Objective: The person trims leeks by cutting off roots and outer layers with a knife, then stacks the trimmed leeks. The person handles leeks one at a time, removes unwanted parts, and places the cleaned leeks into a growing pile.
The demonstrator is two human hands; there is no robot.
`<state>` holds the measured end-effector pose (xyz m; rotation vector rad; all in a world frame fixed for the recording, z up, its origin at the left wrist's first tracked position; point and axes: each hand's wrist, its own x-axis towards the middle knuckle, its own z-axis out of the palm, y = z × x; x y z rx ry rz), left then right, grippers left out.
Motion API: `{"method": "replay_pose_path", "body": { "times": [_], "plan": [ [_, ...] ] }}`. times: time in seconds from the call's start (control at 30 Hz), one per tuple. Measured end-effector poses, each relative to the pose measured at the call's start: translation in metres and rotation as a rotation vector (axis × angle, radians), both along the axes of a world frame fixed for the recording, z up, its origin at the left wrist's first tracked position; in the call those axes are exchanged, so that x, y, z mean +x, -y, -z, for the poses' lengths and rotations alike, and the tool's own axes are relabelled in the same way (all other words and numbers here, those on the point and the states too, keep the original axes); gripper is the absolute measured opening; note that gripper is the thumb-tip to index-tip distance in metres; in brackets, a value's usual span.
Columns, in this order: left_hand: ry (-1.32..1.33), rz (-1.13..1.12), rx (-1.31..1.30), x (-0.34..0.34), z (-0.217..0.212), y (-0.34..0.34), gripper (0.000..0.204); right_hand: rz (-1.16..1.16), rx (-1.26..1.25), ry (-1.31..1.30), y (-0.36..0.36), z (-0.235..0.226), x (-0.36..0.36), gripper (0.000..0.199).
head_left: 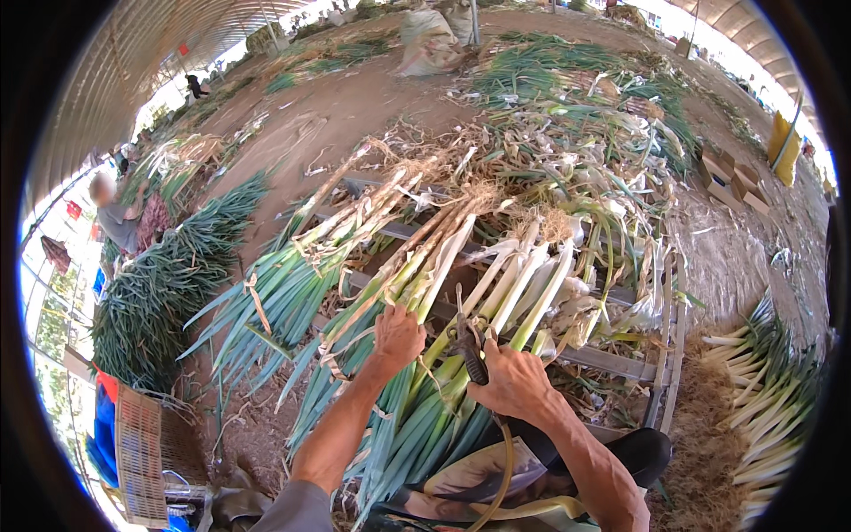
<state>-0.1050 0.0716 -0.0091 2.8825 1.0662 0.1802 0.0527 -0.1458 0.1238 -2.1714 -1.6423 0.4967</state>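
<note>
Long green onions [417, 434] lie across a low metal rack [612, 362] before me, roots pointing away and green leaves toward my lap. My left hand [399, 337] is closed around green onion stalks near the middle of the bunch. In my right hand [516, 383] is a dark air blow gun [470, 348], its thin nozzle aimed forward over the stalks. A yellowish hose [507, 465] runs from its handle down past my lap. Thick white stems [532, 288] with peeling skins lie just beyond my right hand. Another bunch with brown, dry outer leaves [306, 253] lies to the left.
Peeled skins and leaf scraps [576, 164] are heaped beyond the rack. Cleaned green onions [753, 390] lie in a row at right. A large green pile [177, 275], a seated person [120, 222] and a slatted crate [140, 452] are at left. Cardboard boxes [734, 182] stand far right.
</note>
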Motion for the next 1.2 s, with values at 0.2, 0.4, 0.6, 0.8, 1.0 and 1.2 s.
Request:
{"method": "replay_pose_path", "body": {
  "times": [0.2,0.4,0.6,0.8,1.0,1.2],
  "plan": [
    [0.017,-0.183,-0.141,0.019,0.021,-0.013,0.033,0.088,0.013,-0.109,0.021,-0.017,0.015,0.045],
    [0.146,-0.126,-0.641,0.015,-0.022,-0.041,0.033,-0.132,-0.175,-0.496,0.056,-0.049,0.015,0.052],
    [0.38,-0.24,-1.137,0.003,-0.044,-0.039,0.036,-0.465,-0.357,-0.686,0.06,-0.065,-0.01,0.055],
    [0.208,-0.035,-0.638,-0.02,0.003,-0.039,0.033,-0.203,-0.142,-0.449,0.066,-0.057,0.011,0.044],
    [0.105,-0.112,-0.278,-0.006,0.028,-0.013,0.039,0.116,-0.01,-0.155,0.08,-0.051,0.045,0.053],
    [0.033,-0.059,-0.297,0.007,0.008,0.004,0.054,0.306,-0.142,0.096,0.104,-0.022,0.066,0.078]
  ]
}}
